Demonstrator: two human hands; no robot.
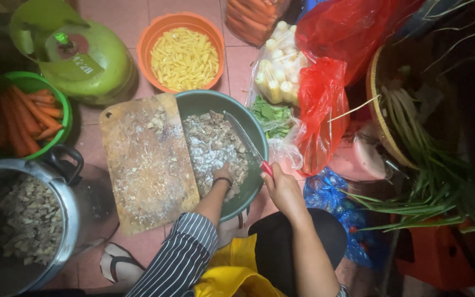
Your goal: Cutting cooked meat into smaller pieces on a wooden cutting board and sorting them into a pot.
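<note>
Nearest you, your right hand (284,190) has its fingers wrapped around the red handle of the knife (244,137), at the near right rim of the teal bowl (196,102). The knife's long axis runs from that handle up and to the left: the blade slants over the bowl and its tip points to the far left, ending above the chopped meat (210,146). The blade seems to hover just over the meat rather than rest in it; you cannot tell for sure from here.

Your left hand (224,176), in a striped sleeve with a dark band at the wrist, reaches into the near side of the bowl. Its fingers are down in the meat, but whether they are pinching a piece or lying loose is hidden. It lies just left of the knife handle, so the blade passes to the far right of those fingers.

The wooden board (147,159) leans on the bowl's left rim, scraps clinging to it. Near left stands a metal pot (70,203) of more chopped pieces. Farther off are a green basin of carrots (28,113) and an orange basin of pasta (185,58).
</note>
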